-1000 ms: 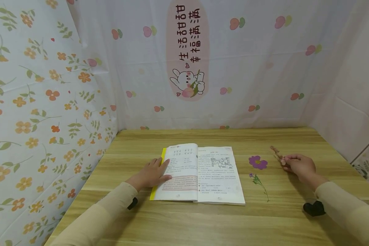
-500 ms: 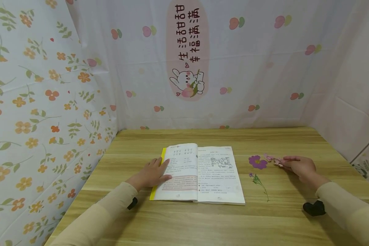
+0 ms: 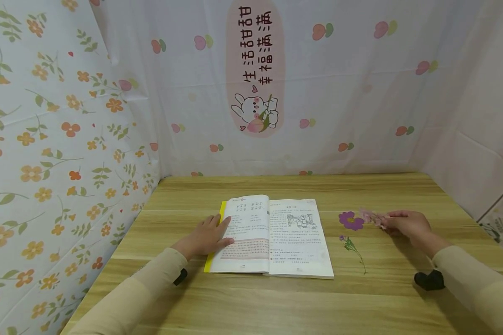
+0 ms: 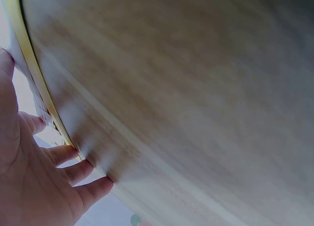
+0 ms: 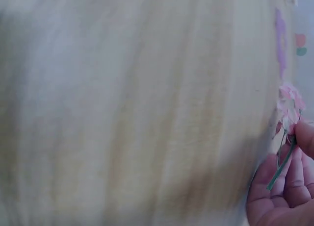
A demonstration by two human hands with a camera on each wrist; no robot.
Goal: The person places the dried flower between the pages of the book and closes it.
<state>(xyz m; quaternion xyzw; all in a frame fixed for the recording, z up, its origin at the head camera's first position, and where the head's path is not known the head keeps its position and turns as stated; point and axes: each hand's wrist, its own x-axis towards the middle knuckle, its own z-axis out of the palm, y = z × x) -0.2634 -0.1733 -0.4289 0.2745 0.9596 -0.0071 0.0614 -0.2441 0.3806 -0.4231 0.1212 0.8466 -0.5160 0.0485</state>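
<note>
An open book point(image 3: 297, 242) with printed pages and a yellow cover edge lies on the table. My left hand point(image 3: 207, 236) rests on its left side, thumb and index finger over the page; in the left wrist view the other fingertips point(image 4: 103, 186) touch the tabletop beside the yellow edge. My right hand point(image 3: 408, 228) pinches a sprig of pink flowers point(image 5: 290, 101) by its green stem between thumb and fingers. The blossoms point left, close to a flat purple flower point(image 3: 351, 221). Below that lies a small purple flower on a thin green stem point(image 3: 353, 249).
The wooden table point(image 3: 276, 307) backs onto a hanging cloth point(image 3: 352, 93) with printed fruit and lettering. Floral cloth point(image 3: 67, 163) hangs along the left. A black object point(image 3: 429, 281) shows by the right wrist, and another black piece point(image 3: 180, 277) by the left.
The pink sprig has turned in my right hand, from brownish and slanting up to pink blossoms facing up and pointing left toward the purple flower. My left hand and the book have stayed put.
</note>
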